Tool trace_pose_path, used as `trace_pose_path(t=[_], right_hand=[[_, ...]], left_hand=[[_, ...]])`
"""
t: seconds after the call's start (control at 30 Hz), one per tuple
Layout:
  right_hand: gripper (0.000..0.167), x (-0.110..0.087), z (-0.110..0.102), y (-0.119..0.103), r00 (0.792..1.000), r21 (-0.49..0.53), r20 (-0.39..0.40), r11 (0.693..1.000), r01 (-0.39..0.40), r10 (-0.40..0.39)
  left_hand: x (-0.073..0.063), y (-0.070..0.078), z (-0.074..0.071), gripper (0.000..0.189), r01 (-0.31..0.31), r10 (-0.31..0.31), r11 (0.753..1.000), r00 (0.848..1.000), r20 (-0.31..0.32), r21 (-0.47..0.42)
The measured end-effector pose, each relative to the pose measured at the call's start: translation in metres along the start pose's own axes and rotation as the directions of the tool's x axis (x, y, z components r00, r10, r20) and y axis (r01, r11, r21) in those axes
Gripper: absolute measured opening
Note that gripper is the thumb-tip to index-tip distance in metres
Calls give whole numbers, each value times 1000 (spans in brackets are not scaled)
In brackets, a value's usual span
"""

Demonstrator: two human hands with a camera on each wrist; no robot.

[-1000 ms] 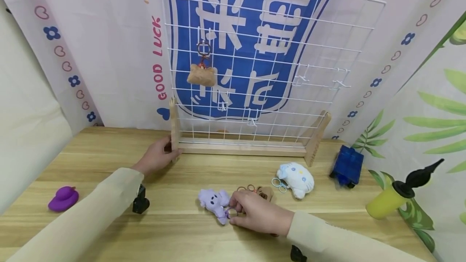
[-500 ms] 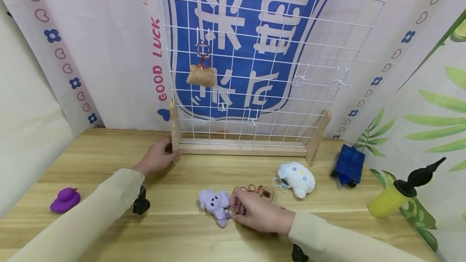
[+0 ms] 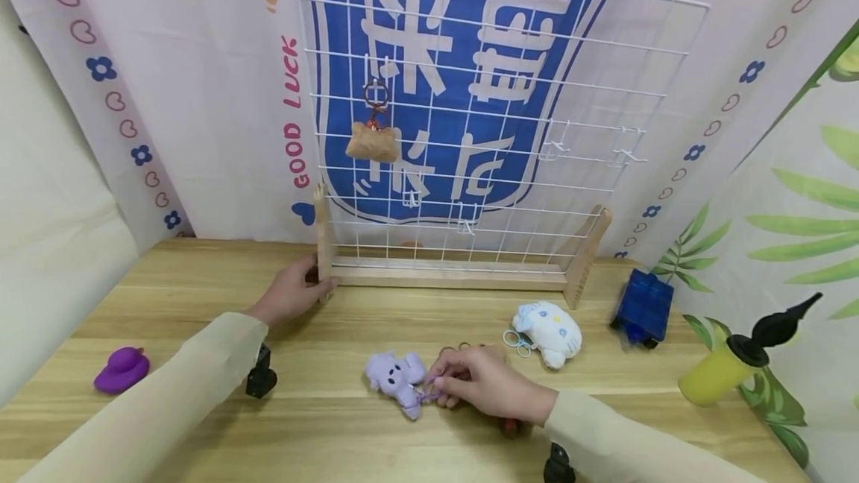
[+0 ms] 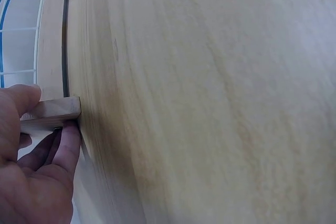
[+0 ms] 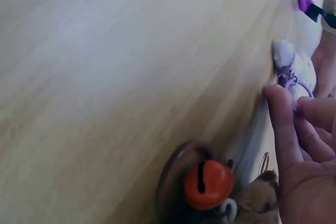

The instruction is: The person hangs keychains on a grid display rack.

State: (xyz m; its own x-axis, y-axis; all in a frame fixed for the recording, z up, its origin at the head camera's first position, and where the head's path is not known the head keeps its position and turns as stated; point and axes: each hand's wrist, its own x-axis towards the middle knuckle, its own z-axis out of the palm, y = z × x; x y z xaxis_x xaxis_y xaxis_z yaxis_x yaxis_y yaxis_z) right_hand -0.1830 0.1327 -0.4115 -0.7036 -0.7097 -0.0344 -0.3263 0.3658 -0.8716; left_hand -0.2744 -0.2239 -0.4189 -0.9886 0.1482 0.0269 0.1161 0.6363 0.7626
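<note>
My left hand (image 3: 290, 291) grips the foot of the wooden end post (image 3: 324, 237) of a white wire grid rack (image 3: 450, 276); in the left wrist view thumb and fingers (image 4: 67, 145) lie on either side of that wood. With thumb and forefinger my right hand (image 3: 493, 386) pinches the purple ring (image 5: 303, 86) of a lilac plush keychain (image 3: 394, 379), which lies on the table. Partly hidden behind the right hand is a brown plush keychain (image 5: 257, 200). Close to the right wrist camera is an orange bell (image 5: 209, 184). A tan plush keychain (image 3: 373, 142) hangs from a hook on the grid.
A white plush keychain (image 3: 546, 334) lies right of the right hand. Beyond it are a blue translucent box (image 3: 643, 308) and a yellow bottle (image 3: 714, 375) with a black top. A purple hat-shaped object (image 3: 122, 371) lies far left. Bare clear hooks (image 3: 555, 147) hang on the grid.
My right hand has turned and shifted slightly right, and its fingers now pinch the purple ring more visibly. The left hand stays on the post.
</note>
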Motion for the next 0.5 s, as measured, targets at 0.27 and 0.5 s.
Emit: trace_pose_path(t=[0.27, 0.5], right_hand=[[19, 0, -6, -4, 995, 178, -65, 982, -60, 72], [27, 4, -12, -12, 991, 232, -101, 970, -67, 92]], left_hand=[[-1, 1, -1, 59, 9, -9, 1000, 1000, 2, 16], [-1, 1, -1, 60, 19, -19, 999, 1000, 0, 29]])
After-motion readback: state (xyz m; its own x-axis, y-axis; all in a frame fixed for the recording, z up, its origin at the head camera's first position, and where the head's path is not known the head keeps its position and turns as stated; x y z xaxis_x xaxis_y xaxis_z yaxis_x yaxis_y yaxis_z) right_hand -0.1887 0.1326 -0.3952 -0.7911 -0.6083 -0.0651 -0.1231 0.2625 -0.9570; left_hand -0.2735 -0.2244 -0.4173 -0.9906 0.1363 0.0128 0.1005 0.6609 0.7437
